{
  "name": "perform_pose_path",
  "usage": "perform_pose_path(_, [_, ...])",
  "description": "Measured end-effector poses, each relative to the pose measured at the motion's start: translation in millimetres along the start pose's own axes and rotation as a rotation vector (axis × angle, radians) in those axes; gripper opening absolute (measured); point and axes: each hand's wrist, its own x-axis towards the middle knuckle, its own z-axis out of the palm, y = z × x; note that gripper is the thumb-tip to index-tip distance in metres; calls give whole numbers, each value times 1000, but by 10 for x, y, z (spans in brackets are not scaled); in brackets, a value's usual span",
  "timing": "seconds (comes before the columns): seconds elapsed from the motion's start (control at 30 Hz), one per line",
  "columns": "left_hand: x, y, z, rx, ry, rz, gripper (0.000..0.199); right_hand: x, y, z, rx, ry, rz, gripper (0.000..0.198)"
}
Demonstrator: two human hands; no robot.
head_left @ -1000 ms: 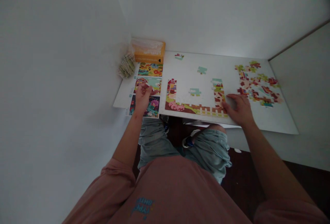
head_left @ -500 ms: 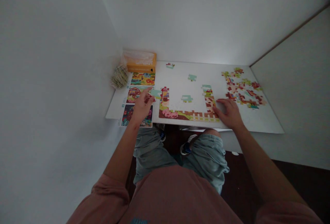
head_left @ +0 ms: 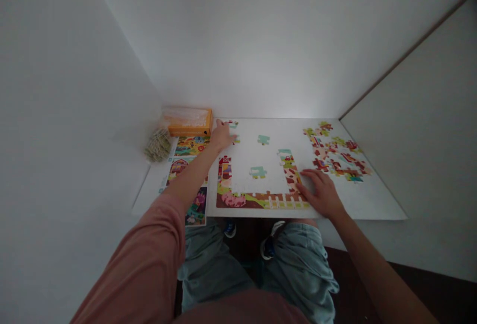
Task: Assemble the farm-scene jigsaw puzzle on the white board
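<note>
My left hand (head_left: 222, 137) is at the back left of the white board, just right of the box. A pale green puzzle piece (head_left: 237, 139) shows at its thumb, and its fingers partly hide that piece. Beside its fingertips lies another puzzle piece (head_left: 233, 124) with red and green on it. My right hand (head_left: 321, 192) rests with fingers apart against the right side of the partly joined puzzle (head_left: 257, 201), which forms a U of pigs, fence and cow patches. Inside the U lies a pale green piece (head_left: 258, 172); a similar loose piece (head_left: 263, 139) lies behind it.
An orange box (head_left: 191, 126) stands at the back left against the wall, with a bag of greenish contents (head_left: 158, 145) beside it. Picture cards (head_left: 196, 207) lie along the left. Many loose pieces (head_left: 337, 155) are spread at the right.
My left hand has moved from above the picture cards to the back of the board, along with the pale green piece. My right hand stays by the puzzle's right side. The view has tilted upward.
</note>
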Motion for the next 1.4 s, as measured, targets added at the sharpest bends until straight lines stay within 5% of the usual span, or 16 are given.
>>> perform_pose_path(0.27, [563, 77, 84, 48, -82, -77, 59, 68, 70, -3, -21, -45, 47, 36])
perform_pose_path(0.43, [660, 19, 181, 29, -144, -86, 43, 70, 72, -12, -24, -41, 51, 36])
perform_pose_path(0.67, [658, -79, 251, -52, -111, -49, 50, 50, 26, -31, -48, -39, 64, 34])
perform_pose_path(0.93, [262, 39, 19, -157, -23, 52, 24, 18, -12, -42, -50, -13, 55, 31])
perform_pose_path(1.17, [-443, -183, -377, -245, -12, 36, 29, -42, 42, 54, -54, 2, 37, 33])
perform_pose_path(1.4, [-831, -426, -203, -404, 3, -14, 35, -77, 61, 129, -54, 32, 24, 33])
